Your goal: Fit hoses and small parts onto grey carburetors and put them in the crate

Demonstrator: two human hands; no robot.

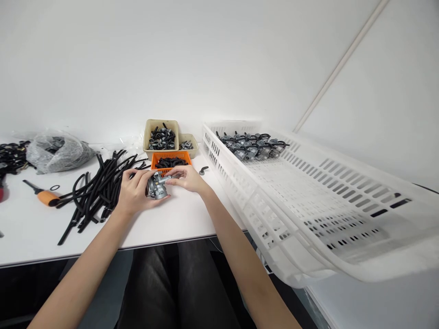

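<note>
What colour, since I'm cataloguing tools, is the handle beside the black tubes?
The tool handle is orange; the head view shows it.

A clear plastic bag (61, 153) of dark pieces sits toward the back left of the white table (37, 233), beside a pile of small black parts (13, 157) at the left. In front of the bag lies an orange-handled tool (48, 198), a thin black ring (54, 187) just behind its handle. Right of the tool, a loose heap of black tubes (103, 183) spreads toward the front edge, with crumpled clear film (132, 142) behind it.
</note>
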